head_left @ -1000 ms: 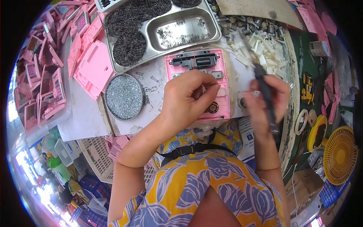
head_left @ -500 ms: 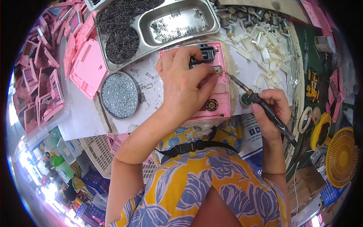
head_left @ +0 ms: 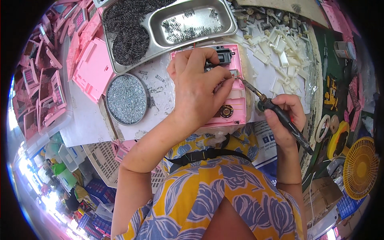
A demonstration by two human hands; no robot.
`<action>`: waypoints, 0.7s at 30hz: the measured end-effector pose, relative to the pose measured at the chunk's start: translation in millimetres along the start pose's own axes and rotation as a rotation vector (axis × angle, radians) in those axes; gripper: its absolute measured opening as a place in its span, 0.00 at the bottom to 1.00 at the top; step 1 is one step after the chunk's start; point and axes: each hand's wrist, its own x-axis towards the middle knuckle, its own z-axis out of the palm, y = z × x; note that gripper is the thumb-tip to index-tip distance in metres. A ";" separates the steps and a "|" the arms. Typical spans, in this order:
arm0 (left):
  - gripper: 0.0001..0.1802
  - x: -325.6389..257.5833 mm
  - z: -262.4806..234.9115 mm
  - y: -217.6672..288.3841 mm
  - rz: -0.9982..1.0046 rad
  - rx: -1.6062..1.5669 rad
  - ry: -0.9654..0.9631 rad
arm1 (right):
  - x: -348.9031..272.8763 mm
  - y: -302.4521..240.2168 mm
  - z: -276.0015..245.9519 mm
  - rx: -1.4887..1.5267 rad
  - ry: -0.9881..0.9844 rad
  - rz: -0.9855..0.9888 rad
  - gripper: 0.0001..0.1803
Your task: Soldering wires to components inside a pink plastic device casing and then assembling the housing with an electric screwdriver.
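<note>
A pink plastic housing [head_left: 241,96] lies on the work surface in front of me, with a black part [head_left: 224,56] at its far end and a round black-and-gold part [head_left: 226,111] at its near end. My left hand [head_left: 196,82] rests over its left side, thumb and index finger pinched near a small metal piece; what they hold is too small to make out. My right hand [head_left: 286,118] grips a soldering iron [head_left: 286,116] by its black handle. The iron's tip meets the spot beside my left fingertips, inside the housing.
A metal tray [head_left: 156,52] of dark springs stands at the far left, beside a round dish [head_left: 127,99] of small screws. White plastic parts [head_left: 280,56] are heaped at the far right. Pink casings [head_left: 94,70] pile up on the left; a yellow fan [head_left: 361,168] is at right.
The view has shifted slightly, so the tray and housing appear a little further right. Both hands keep nearly the same pose, and the iron's tip stays by the left fingertips.
</note>
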 end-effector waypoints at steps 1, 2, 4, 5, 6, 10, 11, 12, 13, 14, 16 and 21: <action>0.09 -0.3 -0.3 0.1 0.001 0.007 -0.004 | 0.0 0.0 -0.4 -0.001 -0.003 0.007 0.17; 0.09 -0.6 -0.2 -0.2 0.002 0.009 -0.003 | 0.2 -0.1 -1.2 -0.001 -0.007 0.014 0.17; 0.09 -0.3 -0.2 -1.0 0.007 0.010 -0.003 | 2.5 -3.6 -3.8 -0.028 -0.031 0.026 0.17; 0.08 -0.3 -0.8 -0.7 0.001 0.011 -0.006 | 4.2 -5.9 -5.9 -0.041 -0.044 0.032 0.18; 0.08 0.1 -0.8 -0.1 -0.003 0.009 -0.010 | 6.6 -9.0 -9.6 -0.089 -0.076 0.010 0.18; 0.08 0.7 -1.0 1.5 -0.003 0.019 -0.012 | 8.9 -16.2 -16.2 -0.135 -0.052 -0.036 0.17; 0.08 0.7 -1.2 1.8 -0.003 0.023 -0.013 | 7.4 -17.3 -16.2 -0.110 -0.008 -0.036 0.17; 0.08 0.8 -1.5 1.9 -0.004 0.026 -0.013 | 6.4 -18.4 -17.4 -0.112 0.009 -0.032 0.18; 0.08 0.9 -1.9 2.0 -0.005 0.030 -0.014 | 5.1 -19.2 -20.1 -0.114 0.025 -0.027 0.18; 0.08 1.0 -2.4 2.0 -0.007 0.031 -0.017 | 4.2 -19.5 -23.0 -0.115 0.041 -0.022 0.18; 0.08 1.4 -2.5 2.6 -0.007 0.029 -0.024 | 2.4 -19.4 -26.5 -0.086 0.067 -0.026 0.19; 0.09 2.0 -2.2 4.8 -0.011 0.051 -0.019 | 2.0 -20.5 -29.6 -0.116 0.087 -0.038 0.20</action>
